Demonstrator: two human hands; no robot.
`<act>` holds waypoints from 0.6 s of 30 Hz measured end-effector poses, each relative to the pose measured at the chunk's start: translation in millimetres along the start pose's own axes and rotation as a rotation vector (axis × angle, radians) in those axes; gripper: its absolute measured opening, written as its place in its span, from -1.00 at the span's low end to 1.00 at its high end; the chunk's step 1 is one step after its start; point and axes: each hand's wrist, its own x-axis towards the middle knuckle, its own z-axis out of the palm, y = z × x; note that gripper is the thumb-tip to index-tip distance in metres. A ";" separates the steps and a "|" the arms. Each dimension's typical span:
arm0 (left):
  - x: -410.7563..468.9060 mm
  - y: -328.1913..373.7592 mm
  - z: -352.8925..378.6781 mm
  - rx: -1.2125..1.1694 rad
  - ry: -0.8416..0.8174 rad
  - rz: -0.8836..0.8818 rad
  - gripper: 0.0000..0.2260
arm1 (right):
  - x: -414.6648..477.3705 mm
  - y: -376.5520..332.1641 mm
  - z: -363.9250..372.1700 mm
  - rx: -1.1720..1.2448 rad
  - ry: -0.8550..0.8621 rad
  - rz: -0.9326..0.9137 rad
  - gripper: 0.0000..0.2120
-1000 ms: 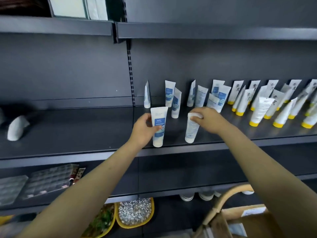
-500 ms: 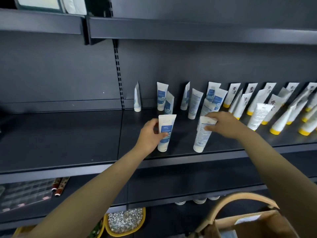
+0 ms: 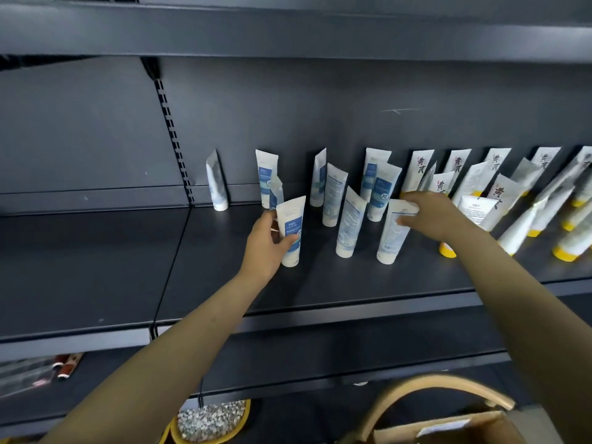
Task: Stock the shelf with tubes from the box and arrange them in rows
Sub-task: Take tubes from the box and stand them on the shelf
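My left hand (image 3: 263,248) grips a white tube with a blue label (image 3: 292,230), standing cap-down on the dark shelf (image 3: 320,283). My right hand (image 3: 429,214) pinches the crimped top of another white tube (image 3: 392,235), also cap-down on the shelf. Between the two stands a free white tube (image 3: 349,227). Behind them several more blue-and-white tubes (image 3: 333,195) stand in loose rows toward the back panel. To the right lean several white tubes with yellow caps (image 3: 531,216). The cardboard box (image 3: 448,429) shows at the bottom right.
The shelf's left section (image 3: 89,267) is bare. A curved tan handle (image 3: 432,392) arches over the box. A yellow-rimmed bowl of pebbles (image 3: 209,423) sits on the floor level below. Small packets (image 3: 67,363) lie on the lower shelf at left. An upper shelf (image 3: 288,30) overhangs.
Both hands have carried their tubes deeper onto the shelf, closer to the standing rows. The view has shifted right and nearer.
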 end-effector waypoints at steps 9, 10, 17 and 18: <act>-4.4 -4.8 11.6 0.037 0.032 -0.078 -0.69 | 17.5 7.4 10.4 -0.071 0.192 0.039 -0.75; -7.0 -7.5 8.2 0.050 0.011 -0.090 -0.70 | 18.3 7.2 12.6 -0.042 0.194 0.058 -0.77; -4.7 -36.7 -41.8 0.082 0.031 -0.225 -0.62 | 20.5 5.5 18.5 0.218 0.142 0.155 -0.74; 2.1 -39.9 -48.4 0.083 0.058 -0.235 -0.61 | 20.6 6.3 18.6 0.257 0.134 0.167 -0.73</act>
